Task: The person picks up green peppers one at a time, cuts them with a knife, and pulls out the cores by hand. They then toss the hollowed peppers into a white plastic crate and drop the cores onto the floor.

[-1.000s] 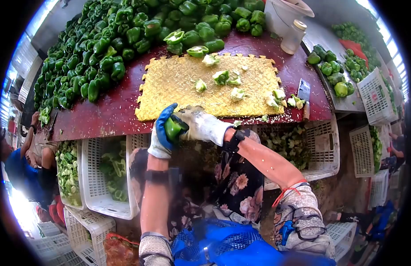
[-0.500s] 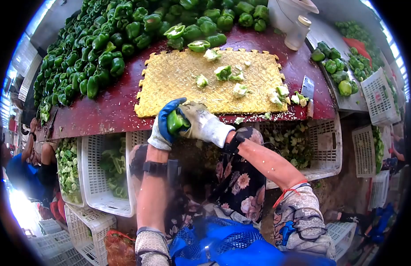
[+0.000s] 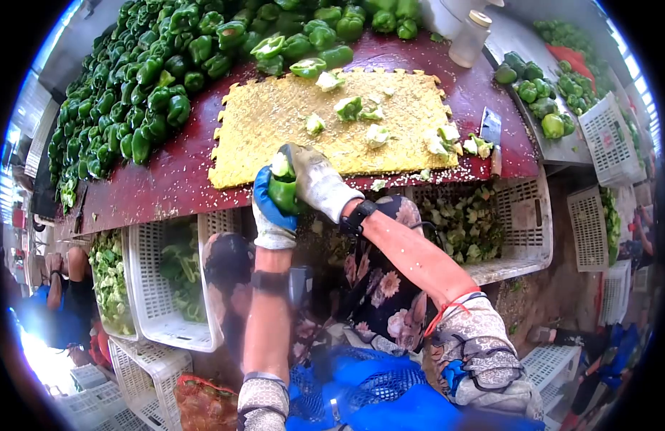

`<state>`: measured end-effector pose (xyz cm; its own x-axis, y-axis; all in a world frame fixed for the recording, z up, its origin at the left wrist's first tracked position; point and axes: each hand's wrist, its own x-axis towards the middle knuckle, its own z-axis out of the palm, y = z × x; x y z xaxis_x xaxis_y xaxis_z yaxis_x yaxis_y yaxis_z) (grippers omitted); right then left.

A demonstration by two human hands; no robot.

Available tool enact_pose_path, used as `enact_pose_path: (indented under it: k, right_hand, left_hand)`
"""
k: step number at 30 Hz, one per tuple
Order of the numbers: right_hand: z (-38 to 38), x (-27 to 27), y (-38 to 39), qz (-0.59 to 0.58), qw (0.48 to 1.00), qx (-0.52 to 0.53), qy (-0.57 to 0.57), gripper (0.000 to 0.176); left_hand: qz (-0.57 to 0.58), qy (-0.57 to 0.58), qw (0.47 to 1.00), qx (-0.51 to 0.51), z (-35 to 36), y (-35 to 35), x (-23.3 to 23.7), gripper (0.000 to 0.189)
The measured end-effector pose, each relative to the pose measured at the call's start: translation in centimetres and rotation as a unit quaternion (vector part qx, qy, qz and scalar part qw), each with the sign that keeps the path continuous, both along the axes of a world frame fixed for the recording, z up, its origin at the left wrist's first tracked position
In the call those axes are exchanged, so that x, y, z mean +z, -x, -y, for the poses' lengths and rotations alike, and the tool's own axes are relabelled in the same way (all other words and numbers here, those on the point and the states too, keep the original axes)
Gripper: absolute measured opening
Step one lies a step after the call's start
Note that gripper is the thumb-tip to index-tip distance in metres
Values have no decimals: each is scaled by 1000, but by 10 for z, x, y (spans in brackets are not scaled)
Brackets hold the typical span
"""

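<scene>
My left hand (image 3: 266, 210), in a blue-and-white glove, is closed around a green bell pepper (image 3: 283, 195) at the near edge of the yellow foam mat (image 3: 275, 118). Just above the pepper, my right hand (image 3: 319, 178), in a whitish stained glove, has its fingers curled round a pale pepper core (image 3: 280, 165). Part of the core is hidden by those fingers. On the mat lie several loose cores (image 3: 348, 108) and scattered seeds. Cut green peppers (image 3: 308, 68) rest at the mat's far edge.
A big heap of green peppers (image 3: 131, 100) covers the table's left and back. A knife (image 3: 492, 129) lies right of the mat. A jar (image 3: 469, 39) stands behind. Below are crates (image 3: 156, 287) of pepper pieces and a crate (image 3: 530, 237) of cores. Other people are at both sides.
The pale core now shows above the pepper, in my right fingers. My right hand has turned and risen a little; the view has shifted slightly.
</scene>
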<state>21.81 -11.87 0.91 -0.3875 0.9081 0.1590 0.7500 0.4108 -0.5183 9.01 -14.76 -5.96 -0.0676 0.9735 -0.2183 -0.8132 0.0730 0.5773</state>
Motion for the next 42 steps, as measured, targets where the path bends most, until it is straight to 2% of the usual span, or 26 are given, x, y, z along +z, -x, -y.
enact_pose_path:
  k: [2,5,7,8,9,12,13,14,15,16,18,20,21,22,24,26,28,29,31,33,34,35,37,38,40,42]
  right_hand:
    - [4,28,-8,-229,945,-50,227,40]
    - [-15,53,-31,-550,736,-199,341,40]
    - [-28,58,-72,-424,879,-147,161,48]
    - [-38,67,-90,-62,972,-210,87,56]
    - [-33,67,-90,-61,972,-211,85,56]
    - [0,56,-76,161,970,-127,-131,65]
    - [9,20,-58,-217,976,3,-7,68]
    - [23,19,-44,-237,969,57,43,71]
    - [38,19,-29,-255,956,106,97,73]
    - [55,57,-22,78,993,67,66,74]
    - [51,60,-12,-47,997,-11,59,62]
    - [24,53,-23,-277,942,23,189,53]
    - [28,96,-30,-381,886,28,262,47]
    - [16,91,-40,-476,830,7,291,47]
    - [15,108,-46,-752,567,127,310,47]
    - [23,103,-43,-764,548,122,318,44]
    - [2,36,-23,-528,753,-100,380,44]
    - [-15,1,-23,-576,684,-91,438,41]
    - [-8,76,-32,-677,610,-42,409,44]
    - [7,89,-50,-751,521,29,406,42]
    - [6,86,-40,-749,521,33,407,42]
    - [6,76,-24,-632,656,-47,410,44]
    - [3,59,-25,-588,715,0,379,50]
    - [2,50,-25,-565,742,22,360,53]
    - [2,73,-38,-663,646,97,366,56]
    - [-10,58,-38,-580,716,114,372,53]
  left_hand:
    - [1,-10,1000,-6,2,6,7,36]
    - [-9,-12,998,60,11,0,33,37]
    - [35,-66,994,75,15,7,37,40]
    - [60,-91,992,69,16,11,38,42]
    - [49,-102,991,68,16,12,39,44]
    - [-3,-112,992,66,11,9,38,45]
    - [5,-104,993,59,11,6,40,44]
    - [-260,-193,940,107,7,6,31,45]
    - [-489,-230,815,209,2,6,22,47]
    - [-424,-205,869,151,5,8,31,47]
    - [-274,-123,952,54,11,10,52,50]
    - [-559,-252,777,144,12,6,77,51]
    - [-431,-216,870,109,10,11,81,54]
    - [-258,-173,946,95,9,16,85,59]
    - [-5,-73,990,120,-2,40,73,69]
    - [8,-16,991,132,-5,42,67,77]
    - [12,-11,991,135,-3,45,72,78]
    - [16,2,991,134,2,45,70,80]
    - [36,-4,988,148,-12,45,79,84]
    - [7,12,990,143,-5,56,69,89]
    - [7,9,989,146,-7,55,57,89]
    - [-247,-110,951,150,-10,46,44,90]
    - [-44,-147,988,-25,-9,12,80,93]
    - [-41,-153,987,-16,-8,20,88,93]
    - [1,-63,993,96,-1,47,86,87]
    - [23,-13,989,142,0,49,76,83]
